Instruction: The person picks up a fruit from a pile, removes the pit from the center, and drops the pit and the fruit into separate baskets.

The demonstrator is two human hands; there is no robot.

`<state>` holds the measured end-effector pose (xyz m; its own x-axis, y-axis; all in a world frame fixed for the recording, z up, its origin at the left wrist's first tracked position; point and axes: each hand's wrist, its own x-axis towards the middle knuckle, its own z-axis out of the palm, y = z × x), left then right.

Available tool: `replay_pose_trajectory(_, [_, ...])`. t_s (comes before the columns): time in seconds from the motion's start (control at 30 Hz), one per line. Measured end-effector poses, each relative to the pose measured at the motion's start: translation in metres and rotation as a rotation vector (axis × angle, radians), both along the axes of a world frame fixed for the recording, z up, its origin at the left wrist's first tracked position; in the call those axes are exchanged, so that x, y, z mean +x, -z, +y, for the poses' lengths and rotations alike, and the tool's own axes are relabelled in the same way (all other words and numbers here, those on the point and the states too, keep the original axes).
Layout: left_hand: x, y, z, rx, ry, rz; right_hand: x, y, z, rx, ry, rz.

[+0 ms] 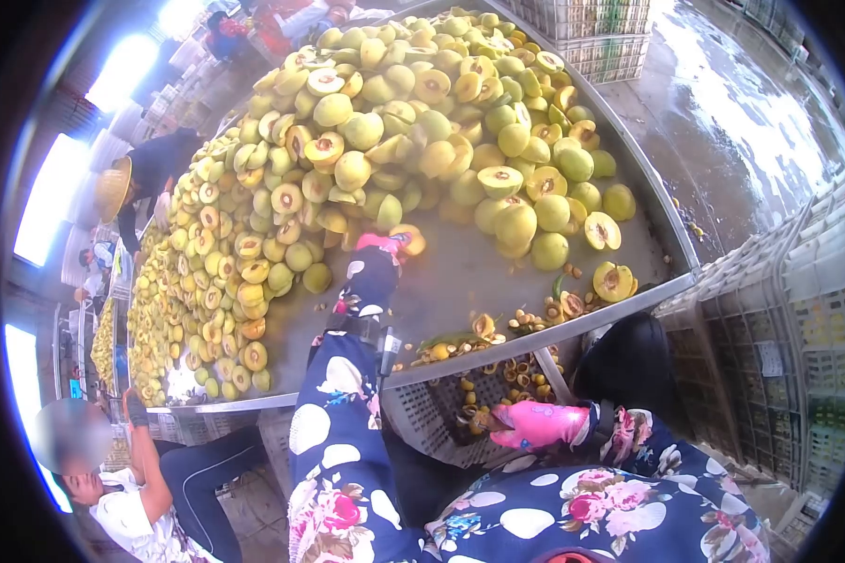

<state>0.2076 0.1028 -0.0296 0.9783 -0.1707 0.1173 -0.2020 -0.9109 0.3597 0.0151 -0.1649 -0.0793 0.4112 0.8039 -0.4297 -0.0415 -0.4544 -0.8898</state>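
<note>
My left hand (381,246), in a pink glove, reaches onto the metal table at the near edge of the fruit pile. Its fingers close on a yellow peach half (407,239). My right hand (541,425), also in a pink glove, is low in front of me, over a grey plastic basket (422,413) under the table rim. Its fingers are drawn together; what they hold, if anything, I cannot make out. Pits and small scraps (474,394) lie in the basket. The heap of yellow-green peaches (361,131), many split with brown centres showing, spreads across the table.
The metal table rim (535,333) runs close before me, with loose pits and scraps along it. Stacked plastic crates (789,310) stand at right, more at the back. A seated person (141,497) is at lower left; another in a straw hat (113,188) bends beyond.
</note>
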Motion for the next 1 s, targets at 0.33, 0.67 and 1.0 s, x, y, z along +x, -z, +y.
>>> replay_pose_trajectory(0.33, [-0.132,-0.064,-0.060,-2.144,-0.522,0.502,0.019,-0.094,-0.009,0.284,0.372,0.348])
replay_pose_trajectory(0.67, [-0.197,-0.050,-0.098,-2.110,-0.420,0.566,-0.002,-0.109,0.004,0.178,0.388,0.106])
replay_pose_trajectory(1.0, [-0.205,-0.031,-0.105,-2.015,-0.372,0.551,-0.013,-0.095,0.007,0.060,0.347,-0.219])
